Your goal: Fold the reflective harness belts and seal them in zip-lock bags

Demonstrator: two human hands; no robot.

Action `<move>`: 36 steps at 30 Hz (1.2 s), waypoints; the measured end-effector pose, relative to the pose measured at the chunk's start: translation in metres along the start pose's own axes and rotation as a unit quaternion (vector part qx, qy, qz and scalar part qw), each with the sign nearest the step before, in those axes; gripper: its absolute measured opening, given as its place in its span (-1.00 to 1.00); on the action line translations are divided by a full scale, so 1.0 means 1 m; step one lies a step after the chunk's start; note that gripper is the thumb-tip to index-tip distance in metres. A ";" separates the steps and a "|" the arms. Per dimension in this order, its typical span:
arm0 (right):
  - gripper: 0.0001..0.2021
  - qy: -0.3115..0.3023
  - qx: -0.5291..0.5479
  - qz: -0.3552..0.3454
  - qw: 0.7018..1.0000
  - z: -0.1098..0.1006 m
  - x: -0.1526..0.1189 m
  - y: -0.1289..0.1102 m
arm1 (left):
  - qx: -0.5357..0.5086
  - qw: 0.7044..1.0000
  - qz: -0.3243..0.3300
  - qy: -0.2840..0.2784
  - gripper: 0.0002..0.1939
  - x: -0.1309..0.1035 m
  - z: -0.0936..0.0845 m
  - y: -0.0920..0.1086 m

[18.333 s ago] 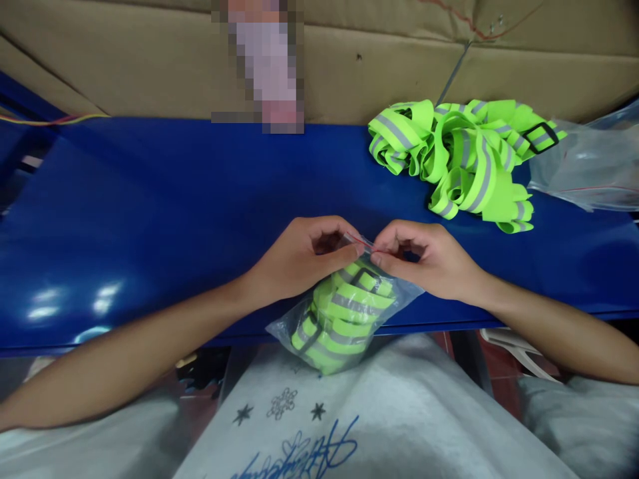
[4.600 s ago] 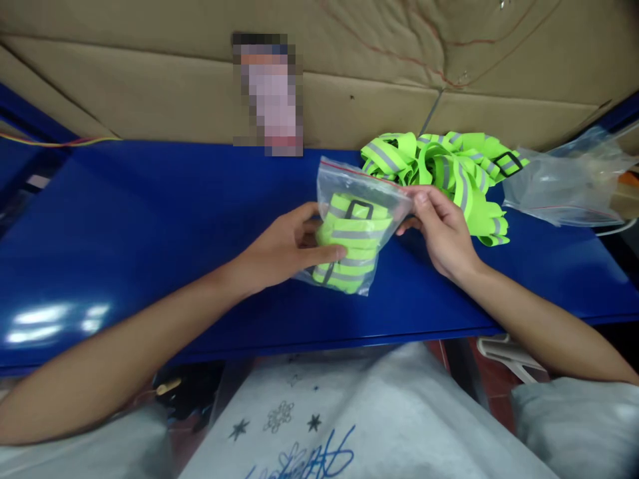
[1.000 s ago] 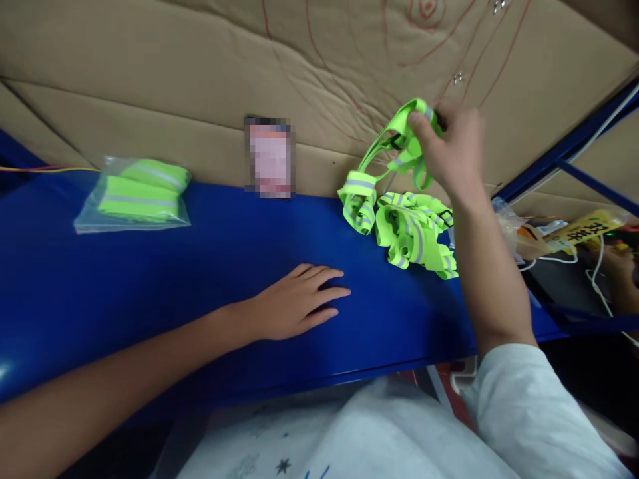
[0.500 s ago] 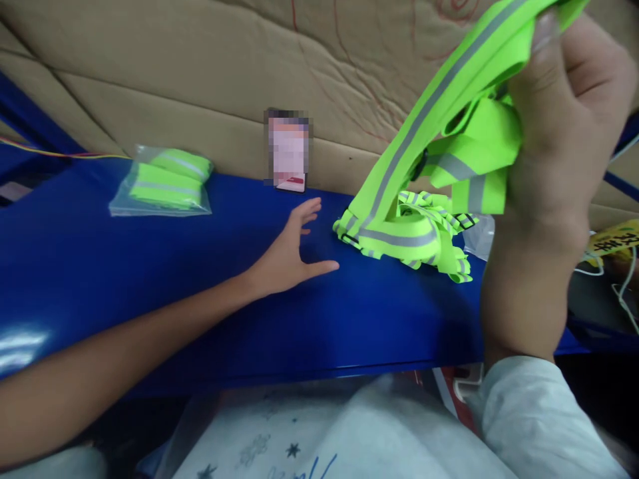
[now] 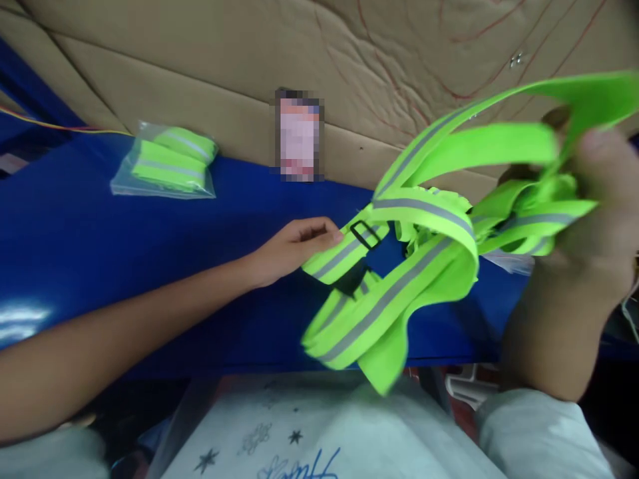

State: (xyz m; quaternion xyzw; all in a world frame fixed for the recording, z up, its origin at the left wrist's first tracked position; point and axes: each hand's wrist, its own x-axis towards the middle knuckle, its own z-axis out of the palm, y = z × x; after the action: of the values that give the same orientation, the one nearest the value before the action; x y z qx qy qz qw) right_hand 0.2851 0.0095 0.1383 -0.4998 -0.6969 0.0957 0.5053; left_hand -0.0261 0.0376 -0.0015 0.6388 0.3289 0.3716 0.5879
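Note:
A neon green reflective strap harness [image 5: 394, 306] with grey stripes stretches between my two hands above the blue surface. My left hand [image 5: 294, 249] pinches one strap beside its black slide buckle [image 5: 365, 235]. My right hand [image 5: 599, 193], blurred and close to the camera, grips the bunched straps at the right. One loop of the strap hangs down over the front edge. Behind the harness lie more crumpled green straps [image 5: 412, 233], mostly hidden by it.
A clear bag with a folded green strap [image 5: 172, 163] lies at the back left of the blue table [image 5: 164, 266]. A phone with a blurred screen [image 5: 299, 136] leans on the cardboard [image 5: 200, 60] behind. Some clear plastic [image 5: 509, 261] lies at the right.
My left hand has closed from an open reach onto the strap near the buckle. My right hand has moved lower and to the right, and the straps have spread out and hang lower.

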 end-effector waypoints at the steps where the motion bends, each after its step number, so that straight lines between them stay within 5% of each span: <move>1: -0.66 -0.037 -0.002 0.009 0.999 -0.004 0.000 0.016 | 0.003 1.000 -0.013 0.014 -0.54 0.000 -0.002 0.001; 4: -0.62 -0.257 -0.127 0.040 0.957 -0.007 -0.002 0.063 | 0.022 0.998 -0.044 0.033 -0.50 0.002 -0.007 -0.001; 6: -0.58 -0.307 -0.217 0.000 0.927 0.004 -0.012 0.078 | 0.032 0.996 -0.070 0.037 -0.51 0.003 -0.008 -0.002; 10: -0.61 -0.171 -0.234 -0.110 0.951 0.052 -0.055 0.050 | 0.019 0.996 -0.086 0.004 -0.56 -0.001 -0.004 0.004; 13: -0.37 -0.258 -0.122 -0.152 0.946 0.090 -0.086 0.020 | -0.032 0.993 -0.067 -0.088 -0.53 -0.008 -0.001 0.012; 16: -0.26 -0.284 -0.074 -0.150 0.944 0.110 -0.101 0.017 | -0.079 0.980 -0.057 -0.173 -0.26 -0.011 -0.003 0.013; 20: -0.44 -0.224 -0.051 -0.095 0.969 0.112 -0.103 0.033 | -0.044 0.979 -0.049 -0.195 -0.09 -0.009 -0.009 0.004; 27: -0.71 -0.205 0.067 -0.037 0.976 0.115 -0.108 0.038 | -0.004 0.991 -0.033 -0.128 -0.48 -0.005 -0.001 -0.010; 32: -0.81 -0.176 0.080 -0.021 0.981 0.120 -0.113 0.044 | -0.003 0.985 -0.026 -0.169 -0.66 -0.004 0.003 -0.010; 36: -0.85 -0.194 0.089 -0.050 0.976 0.120 -0.112 0.046 | -0.001 0.989 -0.001 -0.149 -0.71 -0.007 0.005 -0.007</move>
State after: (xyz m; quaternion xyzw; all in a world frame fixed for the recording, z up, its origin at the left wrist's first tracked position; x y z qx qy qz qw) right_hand 0.2157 -0.0127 -0.0159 -0.3893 -0.7946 0.2270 0.4068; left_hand -0.0249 0.0298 -0.0090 0.6859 0.2382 0.2721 0.6315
